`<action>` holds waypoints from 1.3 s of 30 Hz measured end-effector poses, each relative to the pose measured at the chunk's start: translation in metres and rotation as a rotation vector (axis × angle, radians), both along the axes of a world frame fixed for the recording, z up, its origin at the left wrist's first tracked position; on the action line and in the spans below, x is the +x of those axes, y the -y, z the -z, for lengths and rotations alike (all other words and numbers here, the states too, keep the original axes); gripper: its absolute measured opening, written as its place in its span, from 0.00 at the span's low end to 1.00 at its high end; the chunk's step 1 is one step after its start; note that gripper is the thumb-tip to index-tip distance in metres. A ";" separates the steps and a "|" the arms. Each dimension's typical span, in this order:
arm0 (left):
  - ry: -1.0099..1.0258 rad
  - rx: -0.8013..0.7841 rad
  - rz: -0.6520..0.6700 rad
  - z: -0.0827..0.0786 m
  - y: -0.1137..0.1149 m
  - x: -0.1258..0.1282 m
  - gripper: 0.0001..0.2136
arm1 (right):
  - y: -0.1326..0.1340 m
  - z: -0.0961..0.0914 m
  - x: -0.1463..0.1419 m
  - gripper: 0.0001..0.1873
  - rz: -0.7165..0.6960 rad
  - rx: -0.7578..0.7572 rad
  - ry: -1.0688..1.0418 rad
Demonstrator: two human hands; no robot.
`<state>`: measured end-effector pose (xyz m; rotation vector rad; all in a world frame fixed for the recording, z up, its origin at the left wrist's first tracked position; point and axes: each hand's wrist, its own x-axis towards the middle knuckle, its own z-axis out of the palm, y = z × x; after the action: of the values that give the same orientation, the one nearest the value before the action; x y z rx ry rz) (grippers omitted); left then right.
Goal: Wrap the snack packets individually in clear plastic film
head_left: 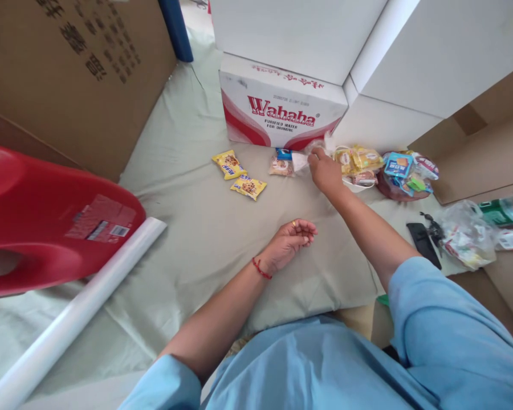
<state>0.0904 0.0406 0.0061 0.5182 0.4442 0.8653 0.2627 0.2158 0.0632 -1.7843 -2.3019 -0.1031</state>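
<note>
Table, draped in pale grey-green cloth [188, 228], lightly creased.

White boxes [299, 34], stacked along the far edge.

Brown cardboard box [68, 85], far left, printed with dark characters.

Red plastic piece [47, 216], left, in front of the brown box; barcode label near its rounded end.

White tube [77, 313], lying diagonally beside the red piece.

Carton [282, 108], white and red, lettered "Wahaha"; standing against the white boxes.

Left hand [288, 245], at the cloth's near middle, well apart from the packets; fingers loosely curled, not pressed together. Red cord bracelet [261, 269] at the wrist.

Right hand [327, 173], extended before the carton; fingers bent at a clear plastic wrapper [318, 147]. Whether they pinch it cannot be told.

Brown-red bowl [387, 189], right of that hand, filled with assorted wrapped snacks.

White dish [359, 187], between right hand and bowl, heaped with yellow-wrapped snacks [359, 159].

Crumpled plastic bag [465, 233], at right, just beside a black flat item [423, 245].

Yellow packets [229, 164], two, lying flat left of the carton's middle, near each other.

Clear-wrapped packet [281, 167], in front of the carton, with a blue packet [284, 154] behind.

Ring [293, 224], gold-coloured, on the left hand.
</note>
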 end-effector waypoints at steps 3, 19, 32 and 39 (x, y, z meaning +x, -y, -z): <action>-0.048 0.035 -0.082 -0.004 -0.003 -0.003 0.16 | 0.026 -0.001 0.001 0.09 0.051 0.057 -0.422; -0.491 0.189 -0.309 0.011 -0.016 -0.007 0.21 | 0.223 0.011 0.020 0.23 0.469 -0.533 -1.694; -0.373 0.185 -0.103 -0.001 -0.010 -0.011 0.28 | 0.243 0.026 0.021 0.14 0.331 -0.080 -1.245; -0.438 0.210 -0.191 0.003 -0.006 -0.004 0.20 | 0.245 0.038 -0.001 0.11 0.212 -0.180 -1.041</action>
<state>0.0861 0.0467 0.0035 0.8759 0.8175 0.9890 0.2614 -0.0295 0.0256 -1.5676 -1.3943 0.8162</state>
